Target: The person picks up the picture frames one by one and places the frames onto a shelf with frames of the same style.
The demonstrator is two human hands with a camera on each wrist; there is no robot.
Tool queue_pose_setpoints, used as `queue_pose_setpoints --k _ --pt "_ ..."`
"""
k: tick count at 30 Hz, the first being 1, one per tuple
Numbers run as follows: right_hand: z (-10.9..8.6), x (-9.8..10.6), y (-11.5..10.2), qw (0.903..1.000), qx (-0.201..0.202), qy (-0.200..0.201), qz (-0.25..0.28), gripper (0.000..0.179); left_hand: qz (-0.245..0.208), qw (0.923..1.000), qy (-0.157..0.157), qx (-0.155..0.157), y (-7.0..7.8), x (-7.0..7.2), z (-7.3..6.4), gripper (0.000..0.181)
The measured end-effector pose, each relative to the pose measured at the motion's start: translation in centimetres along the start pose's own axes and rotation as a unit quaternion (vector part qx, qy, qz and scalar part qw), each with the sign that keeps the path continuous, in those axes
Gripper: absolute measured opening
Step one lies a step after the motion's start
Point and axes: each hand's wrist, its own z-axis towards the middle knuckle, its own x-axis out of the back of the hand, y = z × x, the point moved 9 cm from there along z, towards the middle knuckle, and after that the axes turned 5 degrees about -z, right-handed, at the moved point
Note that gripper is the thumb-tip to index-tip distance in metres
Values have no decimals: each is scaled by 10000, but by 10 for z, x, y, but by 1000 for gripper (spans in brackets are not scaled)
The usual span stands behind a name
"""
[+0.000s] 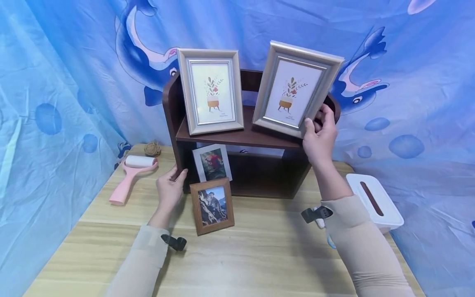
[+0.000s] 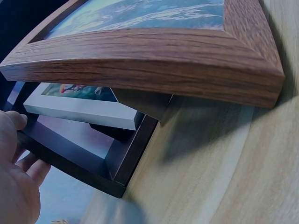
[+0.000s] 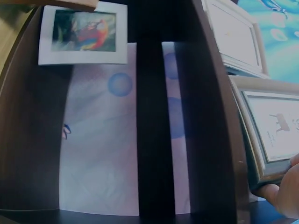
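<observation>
Up-left of right hand, tilted silver frame, corner pinched; left hand grips dark shelf by side

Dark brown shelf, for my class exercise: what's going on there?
A person's right hand grips a tilted silver-beige rectangular picture frame at the dark brown shelf; the left hand holds the shelf's left side. A matching frame stands on its upper board. A brown wooden frame stands in front.

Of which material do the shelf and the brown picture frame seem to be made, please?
Dark brown shelf: probably laminated board, smooth, slightly glossy; flat panels, no clear grain.
Brown picture frame: wood, perhaps only veneer, satin; grain lines and mitred corner show.
</observation>
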Motion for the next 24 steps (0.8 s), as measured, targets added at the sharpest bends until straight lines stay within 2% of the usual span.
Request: queue_pose_setpoints --k 4,11,17,24 --pt "-2 -1 5 9977 194 40 -644 46 -64 9999 24 -111 6 -1 -2 30" --pt "-4 -1 13 9925 375 155 -1152 48 -146 9998 -116 -89 41 -4 -9 31" --pt "-4 -2 13 9845 506 189 -1667 52 -296 9995 -94 72 42 -3 -11 32" --pt "-5 -3 17 9830 205 109 -1819 54 -259 9996 -95 56 43 -5 -10 31"
